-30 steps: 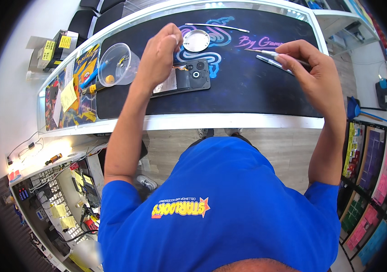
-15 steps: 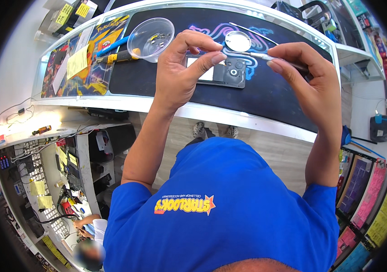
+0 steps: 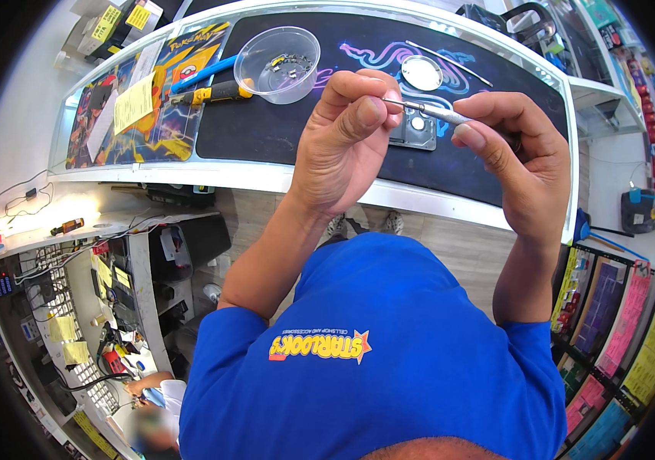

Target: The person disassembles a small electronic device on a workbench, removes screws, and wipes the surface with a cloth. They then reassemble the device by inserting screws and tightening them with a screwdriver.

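Silver-grey, pen-shaped metal tool (image 3: 441, 113) bridges two raised hands

Nearest, the right hand (image 3: 534, 165) pinches the tool's thicker body between thumb and forefinger, so its long axis runs crosswise, the thin tip pointing leftward and slightly away from the person. The left hand (image 3: 343, 149) meets that tip, its thumb and forefinger drawn close together there; whether they also grip some tiny piece is too small to tell. The hands themselves stand apart, with only the tool's slim forward end spanning the gap.

Below and just beyond them, a flat black phone-like device with a round camera lens (image 3: 417, 138) rests on a black patterned mat (image 3: 458, 172). The left hand hides part of it; the end that shows lies between the two hands, nearer the left one.

Farther out, a shallow round silvery dish (image 3: 422, 73) sits just past the device, and a long thin metal rod (image 3: 454, 63) slants beyond that. Off to the left, a transparent round plastic tub (image 3: 285, 96) contains small dark bits (image 3: 290, 65).
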